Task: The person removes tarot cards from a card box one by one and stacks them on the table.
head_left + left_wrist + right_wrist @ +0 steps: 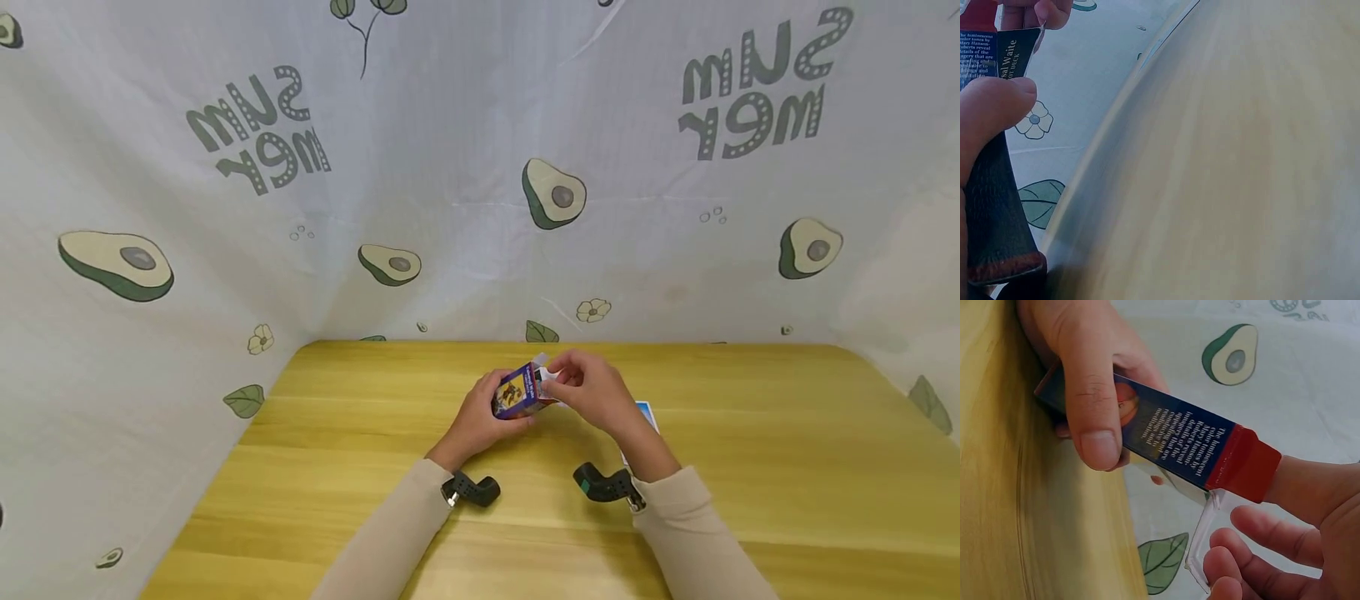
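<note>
My left hand (477,419) grips a small dark blue card box (513,395), its picture face toward me in the head view. In the right wrist view its thumb lies across the printed narrow side. The box is tilted, its open end toward my right hand (592,393). A red end flap (1250,464) and a pale, see-through flap (1202,540) stick out there. My right thumb reaches behind the red flap, and the curled fingers are at the pale flap; the contact is partly hidden. The left wrist view catches the box's dark side (997,206).
A flat, white-edged blue item (647,413) lies on the wooden table (360,433), partly behind my right forearm. A white avocado-print cloth (465,183) hangs behind the table. Dark wrist cameras (600,483) sit on both wrists.
</note>
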### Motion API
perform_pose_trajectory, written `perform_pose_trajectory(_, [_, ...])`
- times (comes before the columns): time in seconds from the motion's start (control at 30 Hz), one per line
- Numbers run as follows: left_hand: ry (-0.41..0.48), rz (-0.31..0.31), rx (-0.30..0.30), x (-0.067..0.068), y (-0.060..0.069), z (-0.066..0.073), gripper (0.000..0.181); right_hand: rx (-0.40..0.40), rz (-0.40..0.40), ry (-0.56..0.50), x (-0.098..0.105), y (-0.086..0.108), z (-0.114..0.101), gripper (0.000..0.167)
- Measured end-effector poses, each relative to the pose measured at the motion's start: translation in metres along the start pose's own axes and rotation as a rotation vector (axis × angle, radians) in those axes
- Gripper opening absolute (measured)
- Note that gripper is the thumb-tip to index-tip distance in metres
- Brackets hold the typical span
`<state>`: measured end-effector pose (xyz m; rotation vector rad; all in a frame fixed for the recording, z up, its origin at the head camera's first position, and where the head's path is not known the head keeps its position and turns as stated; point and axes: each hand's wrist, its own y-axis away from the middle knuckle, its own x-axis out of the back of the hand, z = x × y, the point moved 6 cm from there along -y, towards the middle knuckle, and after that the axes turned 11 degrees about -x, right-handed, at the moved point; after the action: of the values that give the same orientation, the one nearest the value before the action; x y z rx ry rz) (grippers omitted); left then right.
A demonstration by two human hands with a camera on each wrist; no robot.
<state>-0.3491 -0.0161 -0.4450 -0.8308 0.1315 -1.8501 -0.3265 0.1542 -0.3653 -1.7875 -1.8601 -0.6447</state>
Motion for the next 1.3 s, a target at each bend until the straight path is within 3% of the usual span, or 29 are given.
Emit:
perform_pose_trajectory(0.27, [-0.004,0.004,-0.021,-0.0019,0.0021,0.0006,0.069,-0.016,0.027,0.020,-0.0043,0.0008,0.0029,0.030])
perform_pose_trajectory(0.7, [-0.017,0.006,-0.003,-0.0017,0.0019,0.0000,0.069,-0.024,0.043,0.023,-0.0095,-0.0007,0.0044,0.028])
perform_pose_trajectory(1.3, [-0.036,0.006,-0.021,-0.0023,0.0000,-0.0016,0.070,-0.061,0.007,0.046,-0.0069,-0.0017,0.0067,0.031])
